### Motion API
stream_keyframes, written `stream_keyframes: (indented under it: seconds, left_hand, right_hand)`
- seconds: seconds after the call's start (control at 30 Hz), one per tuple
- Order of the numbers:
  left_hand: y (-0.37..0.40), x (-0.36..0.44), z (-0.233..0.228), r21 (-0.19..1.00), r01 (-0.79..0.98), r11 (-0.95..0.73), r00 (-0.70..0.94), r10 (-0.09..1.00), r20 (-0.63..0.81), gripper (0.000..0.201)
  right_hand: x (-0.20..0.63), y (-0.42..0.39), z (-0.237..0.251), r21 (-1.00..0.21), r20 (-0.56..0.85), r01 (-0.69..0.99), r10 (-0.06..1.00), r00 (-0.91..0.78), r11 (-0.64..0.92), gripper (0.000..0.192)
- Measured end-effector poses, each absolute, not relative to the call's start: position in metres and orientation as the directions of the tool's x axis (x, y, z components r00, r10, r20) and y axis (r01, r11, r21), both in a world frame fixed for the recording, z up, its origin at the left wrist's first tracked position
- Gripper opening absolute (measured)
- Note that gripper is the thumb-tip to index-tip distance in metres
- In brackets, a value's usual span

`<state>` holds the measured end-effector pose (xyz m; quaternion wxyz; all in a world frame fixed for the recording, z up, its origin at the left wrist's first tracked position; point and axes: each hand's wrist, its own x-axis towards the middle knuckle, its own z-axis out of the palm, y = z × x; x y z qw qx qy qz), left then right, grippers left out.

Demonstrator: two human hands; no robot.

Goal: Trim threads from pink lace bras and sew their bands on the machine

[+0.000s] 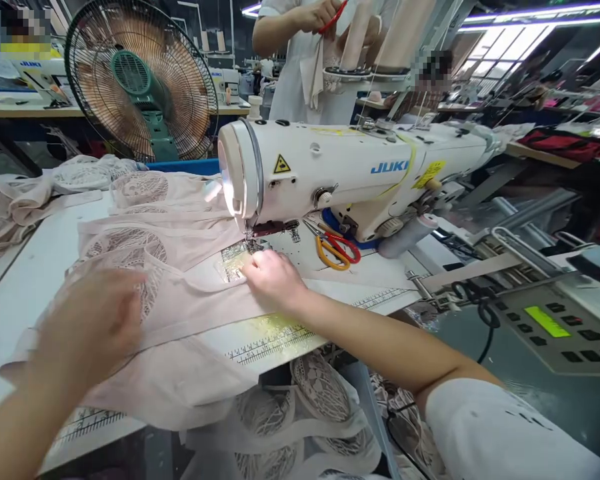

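A white sewing machine (300,177) stands over the worktable, its lit needle area (251,241) just beyond my right hand. My right hand (275,279) is closed, fingertips pinching the edge of a pale pink lace bra (180,303) beside the presser foot. The bra spreads leftward across the table and droops over the front edge. My left hand (93,327) hovers over or rests on its left part, near a lace cup (153,293). Motion smears the left fingers, so their grip is unclear.
Orange- and red-handled scissors (337,250) and a grey thread cone (409,237) lie right of the needle. More lace pieces (325,393) fill a bin below the table edge. A control panel (555,327) sits at right. A fan (140,80) and a person (300,73) are behind.
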<state>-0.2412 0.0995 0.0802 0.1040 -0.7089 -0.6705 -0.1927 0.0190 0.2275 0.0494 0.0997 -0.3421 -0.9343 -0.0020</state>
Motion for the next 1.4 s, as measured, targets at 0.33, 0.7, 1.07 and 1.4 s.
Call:
stream_keyframes:
  seconds: [0.33,0.7,1.07,1.4]
  left_hand:
    - [0.167,-0.129,0.033,-0.048,0.893,-0.447,0.449,0.883,0.138,0.045]
    - [0.193,-0.128,0.043,-0.051,0.904,-0.424,0.427,0.892,0.146,0.045]
    - [0.203,-0.122,0.056,-0.077,0.905,-0.419,0.426,0.899,0.104,0.038]
    - [0.200,-0.124,0.054,-0.112,0.894,-0.434,0.444,0.891,0.090,0.041]
  right_hand:
    - [0.082,0.210,0.038,-0.076,0.250,0.391,0.397,-0.883,0.917,0.018]
    - [0.104,0.201,0.030,-0.204,0.327,0.368,0.417,-0.848,0.907,0.029]
    - [0.099,0.202,0.037,-0.240,0.289,0.352,0.413,-0.863,0.905,0.030]
    - [0.097,0.195,0.042,-0.267,0.200,0.330,0.387,-0.900,0.905,0.029]
